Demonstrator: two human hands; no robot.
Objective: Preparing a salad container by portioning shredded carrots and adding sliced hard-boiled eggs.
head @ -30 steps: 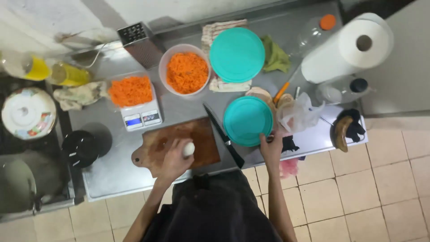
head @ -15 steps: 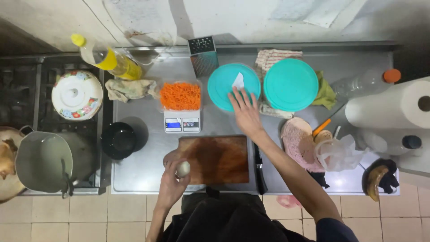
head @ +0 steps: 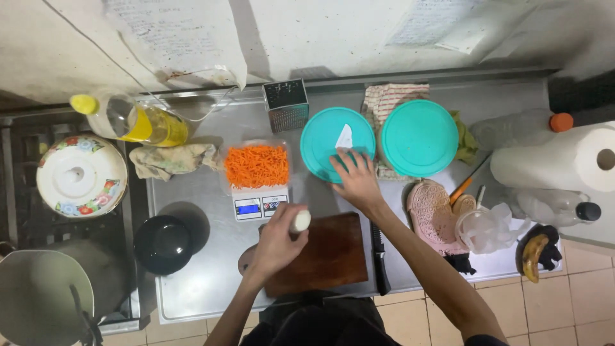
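Observation:
My left hand [head: 277, 241] holds a small white peeled vegetable piece [head: 300, 221] just above the left end of the brown wooden cutting board [head: 328, 256]. My right hand [head: 356, 180] rests flat, fingers spread, on the near edge of a teal round lid [head: 334, 140] that covers a bowl on the steel counter [head: 192, 282]. A second teal lid [head: 419, 137] lies to its right. Grated carrot [head: 257, 165] fills a clear container on a small digital scale [head: 255, 207] beside my left hand. A black-handled knife [head: 379, 259] lies along the board's right edge.
A metal box grater [head: 286, 104] stands at the back wall. An oil bottle [head: 133, 120] and a crumpled cloth [head: 175, 159] lie left of the scale, a black bowl [head: 164, 241] below them. A paper towel roll [head: 558, 161], a plastic bag [head: 492, 227] and a banana [head: 533, 255] sit right. Lidded pots [head: 81, 175] occupy the stove.
The teal lid now covers the bowl of grated carrot. My right hand came from the counter's right side onto that lid. My left hand lifted the white piece toward the scale.

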